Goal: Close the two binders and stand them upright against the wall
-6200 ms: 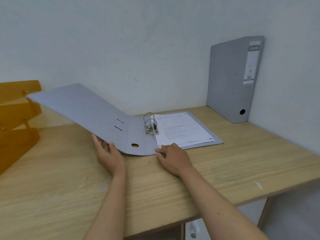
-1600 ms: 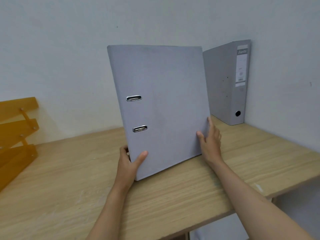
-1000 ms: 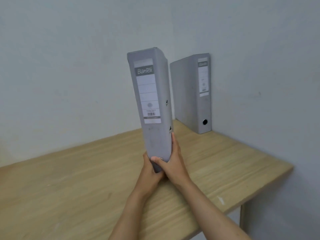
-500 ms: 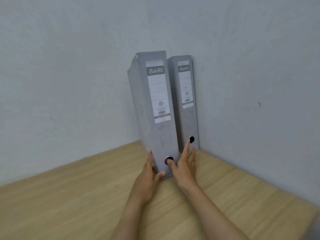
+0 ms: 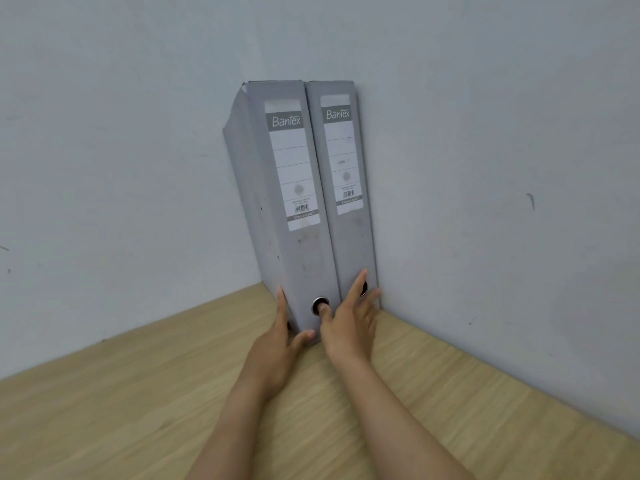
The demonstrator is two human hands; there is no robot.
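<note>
Binders are standing side by side in the corner of a wooden desk (image 5: 138, 403), seen from a camera worn on the person's head. Both are grey, closed and upright, spines facing out. The right binder (image 5: 346, 237) is sitting tight in the corner with its side against the right wall (image 5: 502, 168). The left binder (image 5: 294, 254) is touching it, its back edge toward the rear wall (image 5: 104, 133).

The left hand (image 5: 277, 344) is cupping the lower left edge of the left binder, fingers extended up its side and thumb curling under the bottom of the spine. The right hand (image 5: 346, 327) is lying open, fingers spread and not gripping; its thumb is resting at the metal finger hole (image 5: 320, 304) of the left binder, while its fingertips are reaching onto the lower spine of the right binder, partly covering that binder's own hole.

The task appears nearly complete. To finish well, the hands should be pressing both spines flush and level, checking that the left binder is sitting flat on the desk rather than leaning, then lifting away gently so neither one tips.
</note>
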